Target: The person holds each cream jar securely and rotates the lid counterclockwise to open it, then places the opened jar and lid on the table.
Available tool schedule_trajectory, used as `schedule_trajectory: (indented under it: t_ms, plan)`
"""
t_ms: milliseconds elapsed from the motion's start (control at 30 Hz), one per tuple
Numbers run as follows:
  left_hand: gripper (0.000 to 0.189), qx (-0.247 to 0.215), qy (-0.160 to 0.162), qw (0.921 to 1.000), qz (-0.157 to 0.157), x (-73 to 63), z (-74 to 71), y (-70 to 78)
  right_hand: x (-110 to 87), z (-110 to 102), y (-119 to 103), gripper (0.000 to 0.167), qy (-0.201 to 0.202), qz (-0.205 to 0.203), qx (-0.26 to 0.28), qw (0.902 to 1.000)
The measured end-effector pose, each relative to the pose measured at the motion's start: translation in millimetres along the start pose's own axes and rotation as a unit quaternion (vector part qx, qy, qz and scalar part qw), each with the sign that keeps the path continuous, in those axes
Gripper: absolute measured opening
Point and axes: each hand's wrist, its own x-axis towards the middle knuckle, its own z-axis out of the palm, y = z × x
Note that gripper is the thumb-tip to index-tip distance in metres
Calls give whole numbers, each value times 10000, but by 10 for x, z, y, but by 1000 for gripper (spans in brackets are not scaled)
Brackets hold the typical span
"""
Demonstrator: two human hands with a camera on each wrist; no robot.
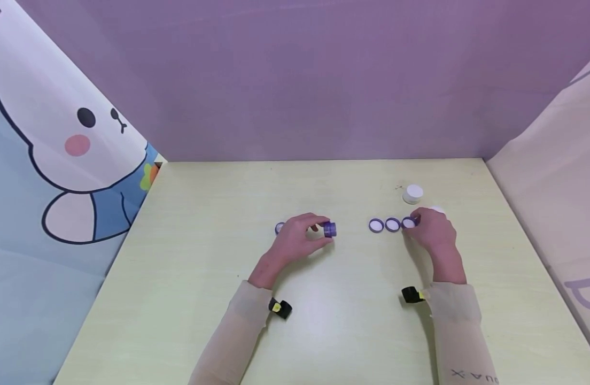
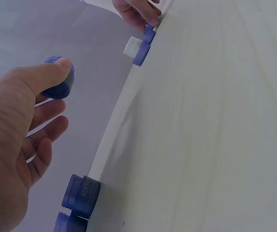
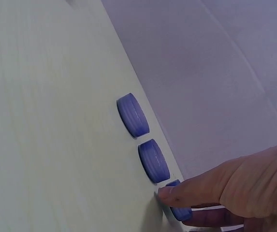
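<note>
My left hand (image 1: 295,238) pinches a small purple jar (image 1: 330,230) between thumb and fingers, tipped on its side above the table. Beneath and beside that hand, two more purple jars stand close together, one nearer (image 2: 82,195) and one at the frame's bottom edge (image 2: 69,223); in the head view they are mostly hidden by the hand. To the right, three purple lids lie in a row with white insides up: the left lid (image 1: 376,225), the middle lid (image 1: 393,224) and the right lid (image 1: 408,223). My right hand (image 1: 434,230) pinches the right lid, at table level.
A round white container (image 1: 413,193) stands behind the lids. Another white round thing (image 1: 436,209) is partly hidden behind my right hand. The pale wooden table (image 1: 324,331) meets a purple backdrop (image 1: 324,80) at its far edge.
</note>
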Motion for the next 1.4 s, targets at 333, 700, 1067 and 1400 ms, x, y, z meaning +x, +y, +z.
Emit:
schedule_trajectory:
  t_ms: [333,700,1067,1400]
  plan:
    - [44,23,11,10000,-8,7,4,-3,6,1,4,41,-139,27,31,9999]
    - [43,62,-96,9998,-185,11,-18,8,10,8,-4,43,-191,-37,120,9997]
    - [43,63,-230,9992,-327,-26,-18,10,-34,-35,-36,54,-264,-2,110,9996]
    - [42,-146,-286,9987,-386,-19,-36,19,-178,-272,-208,53,39,-44,143,9999]
